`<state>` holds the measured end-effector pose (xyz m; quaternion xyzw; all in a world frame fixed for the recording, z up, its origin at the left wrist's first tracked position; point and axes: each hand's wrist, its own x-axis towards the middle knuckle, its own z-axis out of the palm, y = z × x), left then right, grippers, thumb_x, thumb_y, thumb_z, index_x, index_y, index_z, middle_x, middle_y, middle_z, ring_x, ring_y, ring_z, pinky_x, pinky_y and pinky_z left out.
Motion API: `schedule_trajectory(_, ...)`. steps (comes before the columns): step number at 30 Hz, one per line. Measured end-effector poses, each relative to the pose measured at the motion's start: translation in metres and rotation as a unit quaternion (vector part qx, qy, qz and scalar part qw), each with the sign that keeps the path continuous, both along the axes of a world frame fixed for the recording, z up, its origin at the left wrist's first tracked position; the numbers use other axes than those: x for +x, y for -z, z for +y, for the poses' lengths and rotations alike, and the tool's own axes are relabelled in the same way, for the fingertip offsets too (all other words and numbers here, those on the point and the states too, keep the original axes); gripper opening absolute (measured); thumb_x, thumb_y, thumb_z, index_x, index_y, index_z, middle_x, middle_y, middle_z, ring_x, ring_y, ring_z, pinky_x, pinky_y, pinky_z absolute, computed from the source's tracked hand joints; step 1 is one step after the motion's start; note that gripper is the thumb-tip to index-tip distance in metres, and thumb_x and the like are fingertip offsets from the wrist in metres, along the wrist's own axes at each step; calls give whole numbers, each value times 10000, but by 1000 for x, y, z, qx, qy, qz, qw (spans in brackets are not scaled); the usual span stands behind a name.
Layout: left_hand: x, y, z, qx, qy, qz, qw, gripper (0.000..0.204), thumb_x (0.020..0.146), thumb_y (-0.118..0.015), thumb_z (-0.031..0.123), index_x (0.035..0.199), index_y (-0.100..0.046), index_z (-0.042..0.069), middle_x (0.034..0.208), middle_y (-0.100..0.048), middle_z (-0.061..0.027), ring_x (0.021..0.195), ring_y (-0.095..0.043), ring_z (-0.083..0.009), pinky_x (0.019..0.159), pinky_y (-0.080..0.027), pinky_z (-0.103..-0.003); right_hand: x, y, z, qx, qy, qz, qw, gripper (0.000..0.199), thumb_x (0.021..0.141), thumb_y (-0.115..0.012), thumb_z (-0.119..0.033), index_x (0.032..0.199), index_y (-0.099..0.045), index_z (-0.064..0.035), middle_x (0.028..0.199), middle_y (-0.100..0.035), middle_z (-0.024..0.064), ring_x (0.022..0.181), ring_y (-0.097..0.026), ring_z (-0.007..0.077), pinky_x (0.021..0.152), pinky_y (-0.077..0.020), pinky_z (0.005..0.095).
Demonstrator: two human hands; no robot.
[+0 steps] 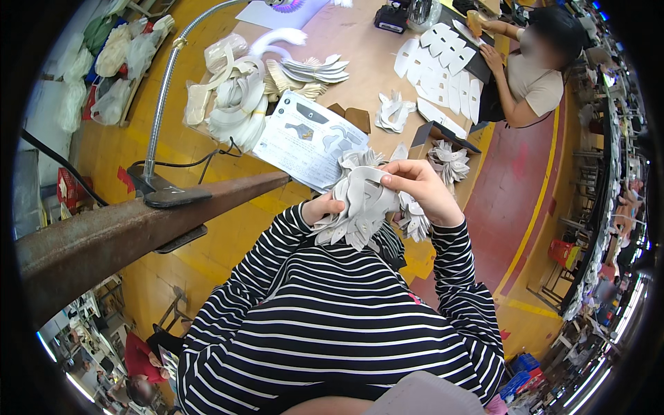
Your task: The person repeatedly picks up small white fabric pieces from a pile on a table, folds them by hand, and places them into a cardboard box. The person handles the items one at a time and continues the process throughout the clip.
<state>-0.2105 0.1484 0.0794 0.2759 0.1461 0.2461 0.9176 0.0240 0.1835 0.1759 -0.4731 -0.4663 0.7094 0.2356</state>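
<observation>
A thick, fanned stack of pale grey cut shoe pieces is held in front of my chest. My left hand is closed round its left side, with the thumb on top and the other fingers hidden beneath. At the upper right of the stack, my right hand pinches the edge of one curved piece between thumb and fingers. Just below that hand hangs another cluster of grey pieces; what supports it is hidden. Beyond the stack, a printed instruction sheet with drawings of parts lies at the table's near edge.
White strips and bagged pieces heap on the table's left. Flat white cut pieces lie towards the right, where a co-worker handles something. A rusty metal beam carrying a flexible lamp arm juts in from the left.
</observation>
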Motion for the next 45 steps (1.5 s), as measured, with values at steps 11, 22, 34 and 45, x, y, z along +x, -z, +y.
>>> schedule_trajectory(11,9,-3,-4,-151,-214,-90,961,937,837,-556,621,1454,-215,3,1429,-360,-223,1302,-414,-326,1084,-355,-462,-2,-38,22,336,5,-94,937,136,736,-728,0,869,-719,28,913,-707,129,838,-645,159,728,-495,256)
schedule_trajectory(22,-12,15,-16,-183,-263,-209,924,951,818,-469,719,1475,-183,94,1343,-372,-357,1169,-454,-550,925,-439,-633,39,59,155,389,87,-167,902,164,823,-680,-91,897,-708,54,850,-702,76,758,-625,104,703,-485,231)
schedule_trajectory(34,-25,25,-22,-154,-288,-211,921,977,812,-501,706,1489,-102,126,1315,-387,-360,1173,-458,-539,880,-472,-642,61,107,199,279,137,-164,936,217,833,-687,-137,938,-714,50,785,-696,67,707,-609,92,659,-472,227)
schedule_trajectory(45,-21,26,-25,-146,-291,-195,925,973,820,-480,712,1475,-149,73,1330,-374,-352,1172,-445,-558,916,-429,-659,-42,105,203,445,3,-182,877,153,805,-681,-105,907,-723,2,876,-706,109,805,-653,183,744,-499,295)
